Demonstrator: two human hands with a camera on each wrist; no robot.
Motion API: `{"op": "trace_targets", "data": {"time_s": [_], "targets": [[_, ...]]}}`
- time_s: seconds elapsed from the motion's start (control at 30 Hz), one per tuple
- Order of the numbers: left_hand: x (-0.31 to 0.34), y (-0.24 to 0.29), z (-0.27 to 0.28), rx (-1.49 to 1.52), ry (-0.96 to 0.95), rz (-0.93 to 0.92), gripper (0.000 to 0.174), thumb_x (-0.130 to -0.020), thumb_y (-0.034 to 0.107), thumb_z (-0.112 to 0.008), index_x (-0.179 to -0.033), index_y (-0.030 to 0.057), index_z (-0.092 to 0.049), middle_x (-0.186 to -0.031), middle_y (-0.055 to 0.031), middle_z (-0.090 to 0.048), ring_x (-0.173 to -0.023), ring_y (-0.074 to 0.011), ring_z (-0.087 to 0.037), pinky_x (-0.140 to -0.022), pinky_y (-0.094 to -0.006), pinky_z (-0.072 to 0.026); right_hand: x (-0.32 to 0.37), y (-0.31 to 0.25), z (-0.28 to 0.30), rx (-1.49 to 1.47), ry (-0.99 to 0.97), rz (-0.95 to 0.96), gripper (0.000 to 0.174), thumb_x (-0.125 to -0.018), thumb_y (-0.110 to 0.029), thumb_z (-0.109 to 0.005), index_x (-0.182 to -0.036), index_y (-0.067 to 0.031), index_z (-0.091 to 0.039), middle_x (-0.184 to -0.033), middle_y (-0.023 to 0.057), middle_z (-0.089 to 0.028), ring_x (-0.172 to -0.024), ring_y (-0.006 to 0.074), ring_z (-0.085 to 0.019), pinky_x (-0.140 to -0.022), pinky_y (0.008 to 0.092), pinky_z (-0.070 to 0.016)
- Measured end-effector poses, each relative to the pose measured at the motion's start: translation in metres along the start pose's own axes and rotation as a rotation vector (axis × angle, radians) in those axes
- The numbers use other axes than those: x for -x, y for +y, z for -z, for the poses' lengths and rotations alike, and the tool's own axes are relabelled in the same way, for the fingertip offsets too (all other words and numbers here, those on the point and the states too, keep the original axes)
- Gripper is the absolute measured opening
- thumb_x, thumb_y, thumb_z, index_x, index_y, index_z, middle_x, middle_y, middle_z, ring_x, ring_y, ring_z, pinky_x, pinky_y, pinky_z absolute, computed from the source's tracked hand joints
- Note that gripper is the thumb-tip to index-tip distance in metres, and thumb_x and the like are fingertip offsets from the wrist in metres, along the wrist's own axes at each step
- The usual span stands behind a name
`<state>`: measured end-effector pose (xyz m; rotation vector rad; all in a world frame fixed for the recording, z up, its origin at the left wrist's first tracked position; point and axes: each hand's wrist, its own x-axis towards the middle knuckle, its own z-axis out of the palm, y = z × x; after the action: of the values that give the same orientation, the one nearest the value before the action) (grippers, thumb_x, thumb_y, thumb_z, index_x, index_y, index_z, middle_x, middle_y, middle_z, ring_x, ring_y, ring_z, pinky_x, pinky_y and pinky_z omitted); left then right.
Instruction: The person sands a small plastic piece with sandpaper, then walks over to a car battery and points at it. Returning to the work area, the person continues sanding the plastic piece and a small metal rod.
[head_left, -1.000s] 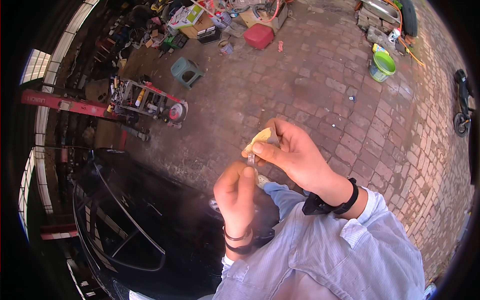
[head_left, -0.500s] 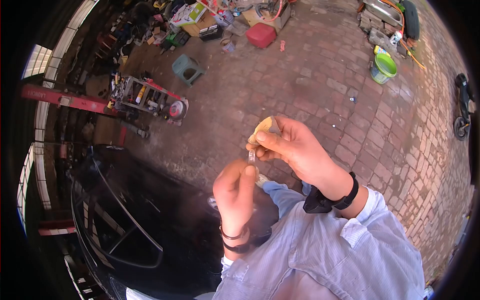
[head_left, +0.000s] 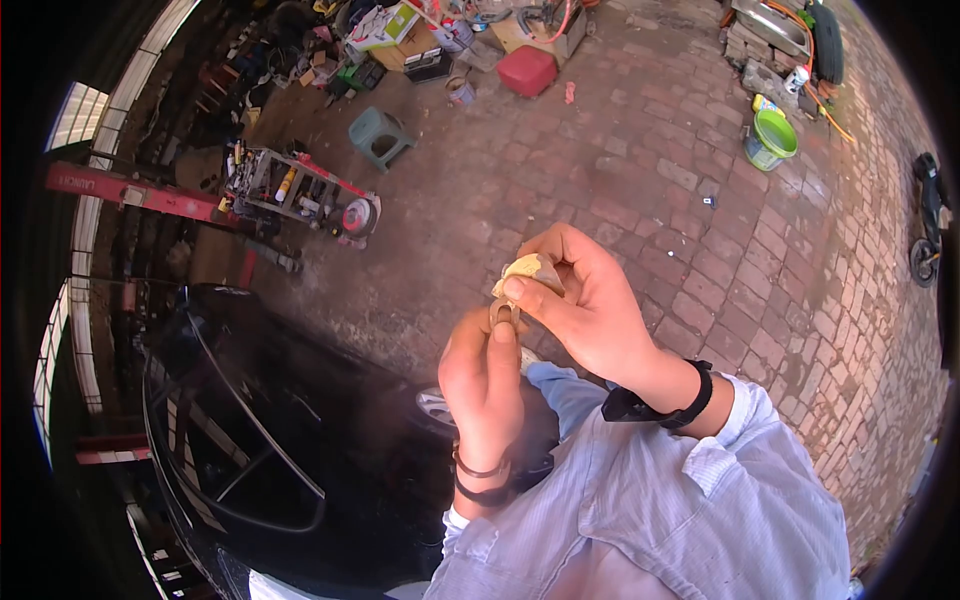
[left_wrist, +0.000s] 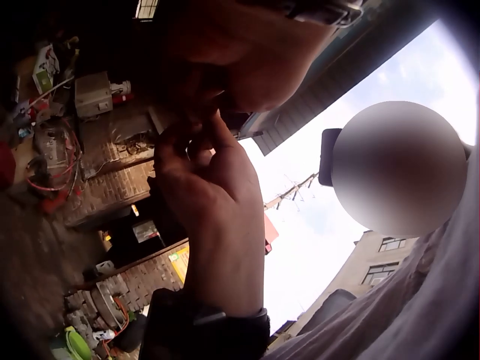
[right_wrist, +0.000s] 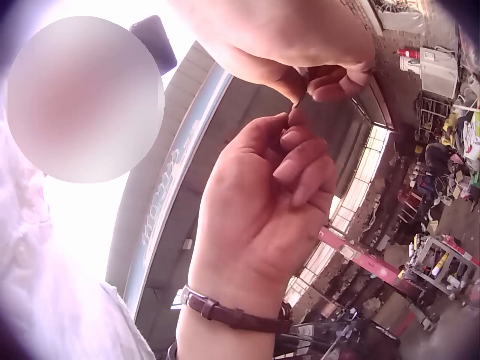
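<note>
Both hands are raised together over the brick paving. My right hand [head_left: 585,300], with a black strap on its wrist, pinches a small tan, crumpled piece [head_left: 530,268] between thumb and fingers. My left hand [head_left: 485,375], wearing a brown bracelet, reaches up from below and pinches a tiny ring-like part [head_left: 503,314] right under the tan piece. The fingertips of the two hands touch. In the right wrist view the left hand [right_wrist: 270,195] meets the right hand's fingers [right_wrist: 322,71]. The left wrist view shows the right hand [left_wrist: 210,187] in shadow, and the small part cannot be made out.
A black car [head_left: 260,440] stands below left. Further off are a red lift arm [head_left: 130,200], a tool cart [head_left: 300,195], a green stool [head_left: 378,135], a red container [head_left: 527,70], a green bucket [head_left: 770,138] and a parked scooter [head_left: 925,215].
My left hand has risen to the right hand, closing the gap between them. The thin clear part seen between them earlier is now tucked against the fingertips.
</note>
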<state>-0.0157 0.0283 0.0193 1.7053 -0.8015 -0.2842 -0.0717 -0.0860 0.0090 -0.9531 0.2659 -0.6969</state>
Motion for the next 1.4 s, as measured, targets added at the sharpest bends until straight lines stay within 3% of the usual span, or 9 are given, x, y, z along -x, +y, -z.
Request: {"op": "trace_targets", "data": {"time_s": [0.17, 0.3, 0.37, 0.73, 0.87, 0.93, 1.07, 1.17, 1.4], "targets": [[0.001, -0.004, -0.003, -0.157, 0.087, -0.164, 0.021, -0.098, 0.013, -0.047, -0.083, 0.0005, -0.054, -0.064, 0.0039, -0.043, -0.052, -0.0018, -0.034, -0.046, -0.0191, -0.0249, -0.010, -0.005, 0.005, 0.350, 0.143, 0.124, 0.025, -0.083, -0.011, -0.072, -0.077, -0.0030, -0.049, -0.071, 0.0033, -0.049, -0.064, 0.0091, -0.048, -0.056, 0.0259, -0.0400], [-0.005, -0.002, -0.003, -0.186, 0.146, -0.138, 0.021, -0.097, 0.011, -0.048, -0.081, -0.0005, -0.054, -0.065, 0.0016, -0.043, -0.055, -0.0055, -0.037, -0.049, -0.0219, -0.0291, 0.005, 0.010, 0.003, 0.300, -0.004, 0.129, 0.027, -0.082, -0.012, -0.073, -0.077, -0.0030, -0.048, -0.069, 0.0028, -0.049, -0.064, 0.0084, -0.049, -0.054, 0.0257, -0.0397], [-0.010, -0.003, -0.002, -0.323, 0.106, -0.303, 0.019, -0.095, 0.009, -0.049, -0.080, -0.0017, -0.053, -0.067, -0.0018, -0.045, -0.059, -0.0100, -0.041, -0.054, -0.0251, -0.0334, -0.005, 0.009, 0.006, 0.221, 0.050, 0.086, 0.027, -0.082, -0.012, -0.072, -0.077, -0.0029, -0.048, -0.068, 0.0028, -0.049, -0.064, 0.0084, -0.050, -0.055, 0.0258, -0.0398], [-0.008, -0.002, 0.002, -0.313, 0.090, -0.194, 0.016, -0.093, 0.006, -0.049, -0.080, -0.0024, -0.053, -0.070, -0.0048, -0.051, -0.063, -0.0124, -0.043, -0.058, -0.0268, -0.0355, -0.010, 0.020, 0.001, 0.178, 0.141, 0.105, 0.028, -0.084, -0.014, -0.072, -0.076, -0.0028, -0.048, -0.065, 0.0019, -0.048, -0.061, 0.0078, -0.046, -0.053, 0.0251, -0.0379], [-0.010, -0.010, 0.003, -0.333, 0.085, -0.280, 0.018, -0.095, 0.009, -0.049, -0.081, -0.0018, -0.054, -0.070, -0.0029, -0.050, -0.060, -0.0089, -0.042, -0.055, -0.0235, -0.0342, -0.016, 0.022, 0.005, 0.270, 0.114, 0.109, 0.026, -0.084, -0.015, -0.072, -0.076, -0.0032, -0.049, -0.066, 0.0002, -0.052, -0.063, 0.0060, -0.048, -0.053, 0.0230, -0.0383], [-0.004, -0.007, 0.005, -0.058, 0.084, -0.114, 0.020, -0.097, 0.012, -0.050, -0.083, -0.0009, -0.054, -0.070, 0.0001, -0.049, -0.057, -0.0048, -0.040, -0.049, -0.0194, -0.0309, -0.031, 0.006, 0.016, 0.292, 0.191, 0.029, 0.024, -0.087, -0.012, -0.069, -0.078, -0.0026, -0.049, -0.074, 0.0010, -0.058, -0.067, 0.0054, -0.052, -0.056, 0.0216, -0.0405], [-0.006, -0.008, 0.005, 0.059, 0.069, 0.010, 0.021, -0.098, 0.015, -0.049, -0.084, 0.0003, -0.055, -0.068, 0.0017, -0.047, -0.050, -0.0020, -0.036, -0.044, -0.0177, -0.0275, -0.022, -0.003, 0.010, -0.128, -0.008, -0.005, 0.018, -0.092, -0.010, -0.062, -0.085, -0.0054, -0.046, -0.093, 0.0063, -0.065, -0.078, 0.0070, -0.056, -0.066, 0.0211, -0.0450], [-0.006, -0.006, 0.006, 0.071, 0.033, 0.025, 0.021, -0.098, 0.014, -0.048, -0.084, 0.0011, -0.055, -0.066, 0.0021, -0.046, -0.049, -0.0016, -0.035, -0.042, -0.0175, -0.0263, -0.016, -0.002, 0.009, -0.182, -0.080, -0.055, 0.021, -0.091, -0.010, -0.064, -0.089, -0.0025, -0.045, -0.087, 0.0071, -0.062, -0.079, 0.0091, -0.058, -0.066, 0.0251, -0.0480], [-0.007, 0.000, -0.011, 0.153, 0.037, 0.037, 0.026, -0.100, 0.021, -0.047, -0.082, 0.0020, -0.052, -0.065, 0.0024, -0.044, -0.048, -0.0021, -0.033, -0.042, -0.0180, -0.0247, -0.002, -0.003, 0.004, 0.112, -0.029, 0.047, 0.019, -0.092, -0.010, -0.063, -0.090, -0.0019, -0.046, -0.091, 0.0098, -0.064, -0.083, 0.0111, -0.061, -0.072, 0.0260, -0.0510]]}}
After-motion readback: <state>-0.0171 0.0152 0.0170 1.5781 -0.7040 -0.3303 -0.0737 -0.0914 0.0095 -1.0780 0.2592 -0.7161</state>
